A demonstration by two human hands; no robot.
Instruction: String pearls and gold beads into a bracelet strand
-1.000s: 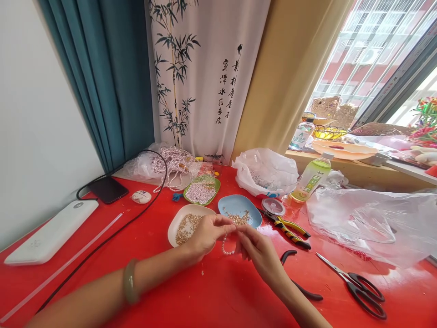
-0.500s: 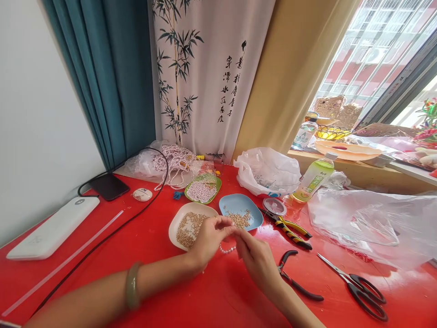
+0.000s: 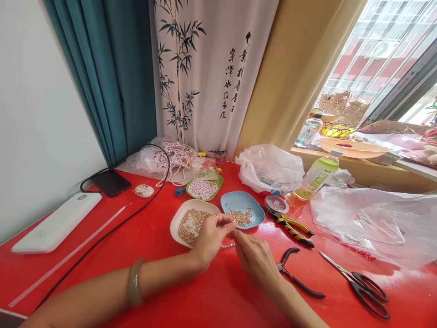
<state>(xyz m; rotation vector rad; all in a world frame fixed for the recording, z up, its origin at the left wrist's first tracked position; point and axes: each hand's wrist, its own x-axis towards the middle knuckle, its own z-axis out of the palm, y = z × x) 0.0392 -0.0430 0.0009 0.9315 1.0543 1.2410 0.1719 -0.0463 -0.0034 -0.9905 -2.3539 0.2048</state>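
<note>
My left hand (image 3: 209, 238) and my right hand (image 3: 255, 258) meet over the red table (image 3: 164, 282), just in front of two small dishes. Both pinch a short string of white pearls (image 3: 228, 246), whose beads show below and between the fingertips. The white dish (image 3: 177, 222) behind my left hand holds several gold beads. The blue dish (image 3: 243, 200) to its right holds a smaller heap of gold beads. A jade bangle (image 3: 134, 282) sits on my left wrist.
Black pliers (image 3: 296, 277) lie right of my right hand, yellow-handled cutters (image 3: 292, 225) behind them, scissors (image 3: 362, 283) farther right. A green dish of pearls (image 3: 204, 187), bagged pearl strands (image 3: 172, 159), a phone (image 3: 111, 182), a cable, a white power bank (image 3: 56, 223), plastic bags and a bottle (image 3: 317, 175) stand around.
The pearl string, which hung lower between my hands, has been drawn up close under the fingertips. Both hands stayed together at the same spot; the camera shifted slightly.
</note>
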